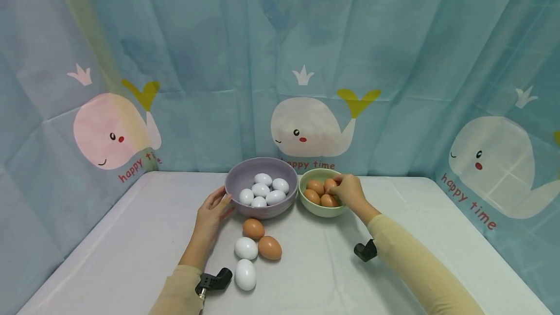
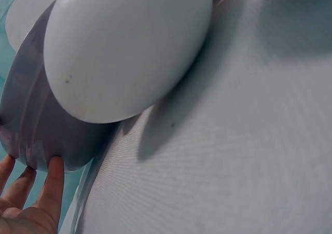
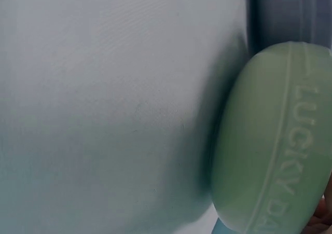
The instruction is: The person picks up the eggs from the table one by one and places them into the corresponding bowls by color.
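Note:
A purple bowl [image 1: 262, 213] holds several white eggs [image 1: 261, 190]. At its left side is my left hand [image 1: 211, 210], its fingertips [image 2: 55, 164] resting against the outer wall with the fingers fairly straight. Just to the right stands a smaller green bowl [image 1: 323, 212] with several brown eggs [image 1: 312, 196] in it. My right hand [image 1: 351, 192] reaches over that bowl's right rim and pinches a brown egg [image 1: 330, 184] inside. The green bowl [image 3: 270, 140] hides most of this hand in the right wrist view.
In front of the purple bowl, two brown eggs [image 1: 270, 248] and two white eggs [image 1: 246, 274] lie on the white tabletop [image 1: 323, 266]. One white egg [image 2: 127, 47] fills much of the left wrist view. A blue curtain [image 1: 210, 125] hangs behind the bowls.

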